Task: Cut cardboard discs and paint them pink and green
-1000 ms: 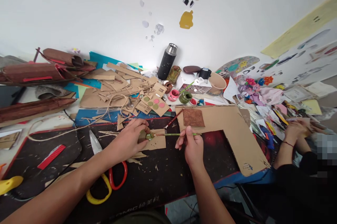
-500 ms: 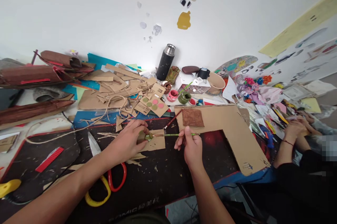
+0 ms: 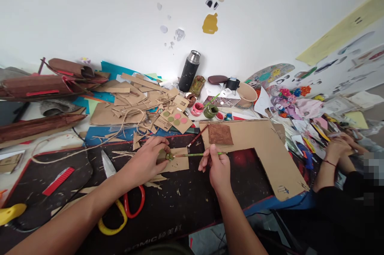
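Observation:
Between the thumb and fingers of my left hand (image 3: 153,155) is a small green-painted piece (image 3: 162,156), held over a cardboard rectangle (image 3: 180,163). My right hand (image 3: 216,165) pinches a thin paintbrush (image 3: 195,154) with a green handle; its tip points left and meets or nearly meets the green piece. Beyond my hands stand open jars of green paint (image 3: 211,111) and pink paint (image 3: 197,109). A second brush (image 3: 198,135) lies beside a brown-painted square (image 3: 220,134), which rests on a large cardboard sheet (image 3: 274,159).
Scissors (image 3: 124,207) lie near my left forearm. Cardboard scraps (image 3: 129,97) are heaped at the back left, near a black flask (image 3: 189,72). Brown cardboard models (image 3: 36,87) stand far left. Another person's hands (image 3: 339,147) are at the right.
The brush in my right hand has shifted very slightly at the green piece. Both hands keep nearly the same place and grip.

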The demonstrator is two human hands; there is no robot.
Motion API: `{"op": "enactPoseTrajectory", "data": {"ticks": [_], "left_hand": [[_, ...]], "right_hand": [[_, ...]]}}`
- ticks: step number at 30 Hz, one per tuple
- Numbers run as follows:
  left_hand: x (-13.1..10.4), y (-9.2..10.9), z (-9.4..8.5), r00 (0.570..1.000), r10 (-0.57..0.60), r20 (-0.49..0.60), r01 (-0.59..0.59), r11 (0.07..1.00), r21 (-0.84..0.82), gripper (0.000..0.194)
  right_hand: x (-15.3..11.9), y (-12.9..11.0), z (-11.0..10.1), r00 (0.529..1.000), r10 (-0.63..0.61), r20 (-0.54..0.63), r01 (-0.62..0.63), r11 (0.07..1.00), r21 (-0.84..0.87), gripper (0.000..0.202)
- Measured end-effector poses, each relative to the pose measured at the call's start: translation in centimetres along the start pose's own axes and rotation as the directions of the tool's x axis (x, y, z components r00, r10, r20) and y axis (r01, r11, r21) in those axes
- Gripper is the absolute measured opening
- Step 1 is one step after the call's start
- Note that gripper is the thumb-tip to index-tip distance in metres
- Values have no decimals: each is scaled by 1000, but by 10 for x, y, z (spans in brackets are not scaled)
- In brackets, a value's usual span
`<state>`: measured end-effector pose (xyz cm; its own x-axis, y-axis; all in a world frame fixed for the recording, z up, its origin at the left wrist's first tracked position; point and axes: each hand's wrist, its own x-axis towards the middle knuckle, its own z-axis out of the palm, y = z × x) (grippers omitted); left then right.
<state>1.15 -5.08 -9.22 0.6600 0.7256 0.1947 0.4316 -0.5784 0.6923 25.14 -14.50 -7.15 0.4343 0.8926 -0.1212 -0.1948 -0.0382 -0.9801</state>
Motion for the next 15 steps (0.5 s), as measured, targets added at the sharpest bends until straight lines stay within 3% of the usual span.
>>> {"op": "enactPoseTrajectory", "data": {"ticks": [5,15], "left_hand": [[-1,-2,2,1000,13,1,-13,1000,7,13],[-1,-4,2,999,36,-5,-36,999,14,12]], "right_hand": [[1,-7,-3,998,24,-53,-22,999,50,53],[2,4,4,1000,16,-8,-16,1000,22,53]]}}
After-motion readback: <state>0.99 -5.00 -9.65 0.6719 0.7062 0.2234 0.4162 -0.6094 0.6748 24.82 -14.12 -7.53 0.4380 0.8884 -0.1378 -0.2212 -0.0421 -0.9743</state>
